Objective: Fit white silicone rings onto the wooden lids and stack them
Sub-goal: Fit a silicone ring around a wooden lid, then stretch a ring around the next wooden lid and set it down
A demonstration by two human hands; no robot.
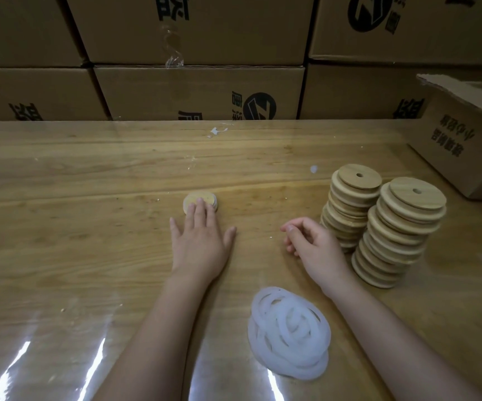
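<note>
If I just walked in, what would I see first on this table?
Probably the two tall stacks of wooden lids on the right, a little crooked. Then the tangled heap of white silicone rings at the near middle. The left hand lays straight fingers on one lone lid at the centre of the table.
</note>
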